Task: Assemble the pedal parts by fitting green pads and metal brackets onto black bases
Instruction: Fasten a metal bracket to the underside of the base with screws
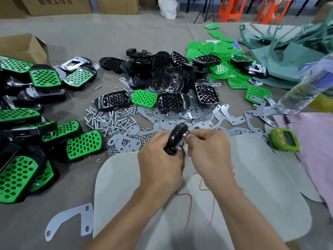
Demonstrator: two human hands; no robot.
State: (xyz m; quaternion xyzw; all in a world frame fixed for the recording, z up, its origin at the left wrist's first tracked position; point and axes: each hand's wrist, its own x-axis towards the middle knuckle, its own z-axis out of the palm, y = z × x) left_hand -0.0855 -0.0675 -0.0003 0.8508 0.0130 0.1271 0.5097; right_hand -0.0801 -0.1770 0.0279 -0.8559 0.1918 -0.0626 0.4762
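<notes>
My left hand (160, 163) grips a black pedal base (176, 138) held on edge over a pale sheet, a metal bracket and a screw end showing on its right side. My right hand (209, 148) pinches at that bracket side; what its fingertips hold is hidden. Loose black bases (167, 80) are heaped at the table's middle. Green pads (216, 49) lie at the back right, one green pad (144, 97) among the bases. Metal brackets (223, 116) and a pile of screws and nuts (110, 120) lie just beyond my hands.
Finished pedals with green pads (45, 78) are stacked along the left. A single bracket (70, 222) lies near left. A plastic bottle (302, 91), a green timer (285, 139), pink cloth and teal fabric are on the right. Cardboard boxes (21, 47) stand behind.
</notes>
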